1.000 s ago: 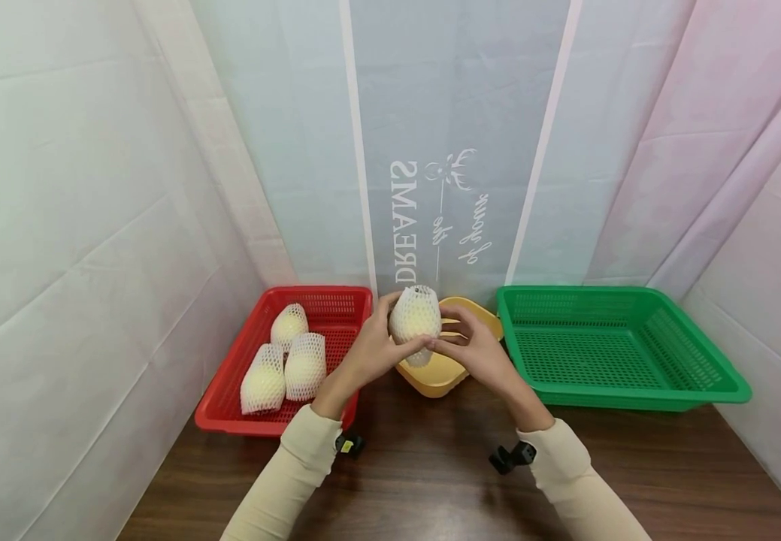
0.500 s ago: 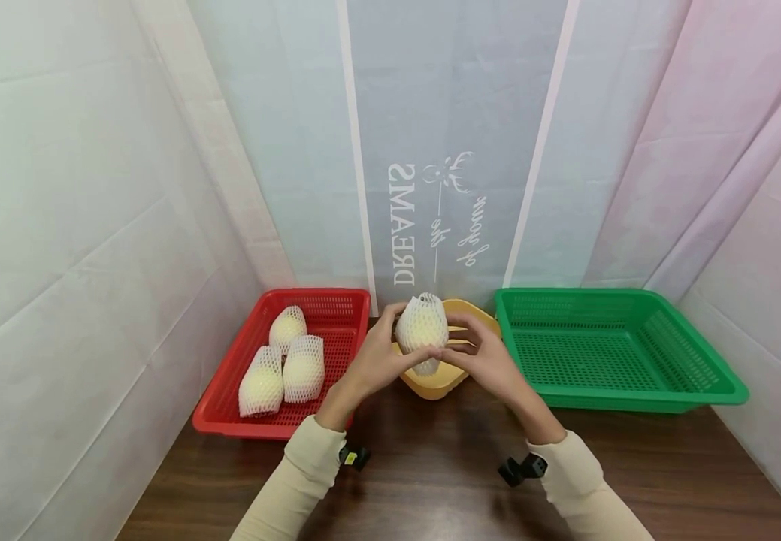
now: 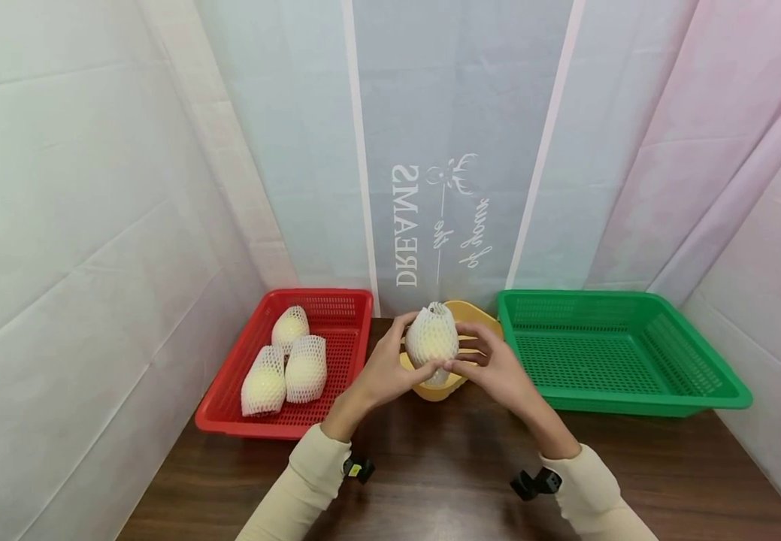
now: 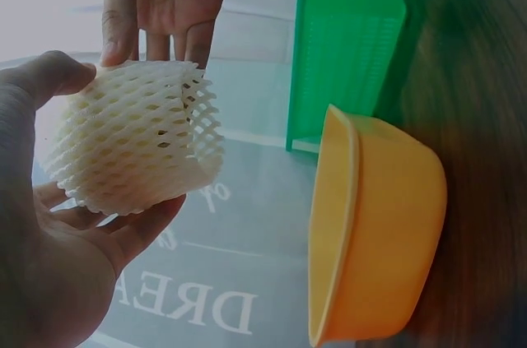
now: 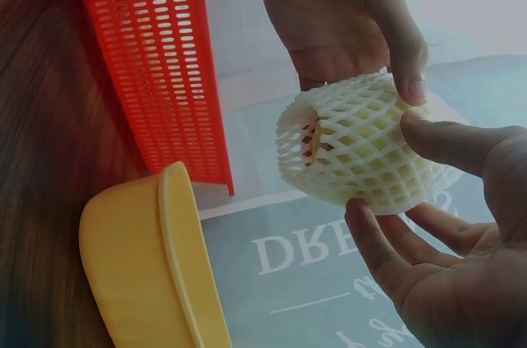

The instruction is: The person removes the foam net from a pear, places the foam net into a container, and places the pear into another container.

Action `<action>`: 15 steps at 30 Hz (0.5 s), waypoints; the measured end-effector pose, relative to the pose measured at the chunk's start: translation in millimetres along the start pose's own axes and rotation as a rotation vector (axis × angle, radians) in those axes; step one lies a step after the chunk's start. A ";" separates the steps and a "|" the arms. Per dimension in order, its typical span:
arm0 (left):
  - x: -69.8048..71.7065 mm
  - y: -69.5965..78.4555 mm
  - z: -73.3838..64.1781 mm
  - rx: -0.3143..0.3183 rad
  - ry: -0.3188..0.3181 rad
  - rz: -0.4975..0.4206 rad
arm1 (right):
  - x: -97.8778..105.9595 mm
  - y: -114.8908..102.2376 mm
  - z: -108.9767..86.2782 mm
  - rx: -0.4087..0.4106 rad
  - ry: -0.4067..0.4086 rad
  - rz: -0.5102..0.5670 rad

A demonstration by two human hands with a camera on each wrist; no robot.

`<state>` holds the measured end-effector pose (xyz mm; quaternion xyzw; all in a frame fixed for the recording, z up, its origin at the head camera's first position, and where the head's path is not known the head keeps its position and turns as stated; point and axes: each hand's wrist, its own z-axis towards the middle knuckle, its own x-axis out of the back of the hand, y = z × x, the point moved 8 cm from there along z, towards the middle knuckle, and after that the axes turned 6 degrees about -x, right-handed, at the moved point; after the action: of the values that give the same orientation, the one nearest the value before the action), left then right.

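A pale yellow-green fruit in a white foam net [image 3: 432, 338] is held up between both hands, above and partly in front of a yellow bin [image 3: 436, 392]. My left hand [image 3: 388, 368] grips its left side, with fingers curled beneath the net in the left wrist view. From the other side my right hand [image 5: 461, 225] holds the netted fruit, thumb on top and fingertips below. The two thumbs nearly meet on the near side. At one end the net gapes open, with something dark showing inside. The fruit's exact kind is hidden by the net.
At left stands a red basket [image 3: 275, 430] with three net-wrapped fruits [image 3: 305, 370] in it. A green basket [image 3: 640, 406] stands at right on the brown wooden table [image 3: 431, 488]. A grey printed curtain [image 3: 451, 90] hangs behind, with white cloth walls on both sides.
Both hands, with the netted fruit between them, have shifted slightly right and nearer in the head view. The grip looks the same, and the baskets have stayed put.
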<state>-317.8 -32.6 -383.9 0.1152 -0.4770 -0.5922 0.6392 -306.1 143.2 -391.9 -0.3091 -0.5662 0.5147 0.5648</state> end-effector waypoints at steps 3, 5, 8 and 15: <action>-2.6 1.3 -2.4 0.000 -0.004 -0.005 | 1.2 0.9 -4.1 -0.001 0.005 -0.010; -3.9 2.8 -4.0 -0.004 -0.003 -0.008 | 1.9 0.7 -6.9 0.003 0.007 -0.015; -6.0 5.2 -6.1 -0.009 -0.001 -0.014 | 2.5 0.6 -11.5 0.004 0.006 -0.019; -12.3 6.9 -12.4 -0.017 -0.008 -0.029 | 2.3 -0.3 -22.8 0.008 0.010 -0.028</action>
<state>-302.1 -25.3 -391.3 0.1143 -0.4729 -0.6058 0.6296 -284.6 150.6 -394.7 -0.3015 -0.5655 0.5076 0.5758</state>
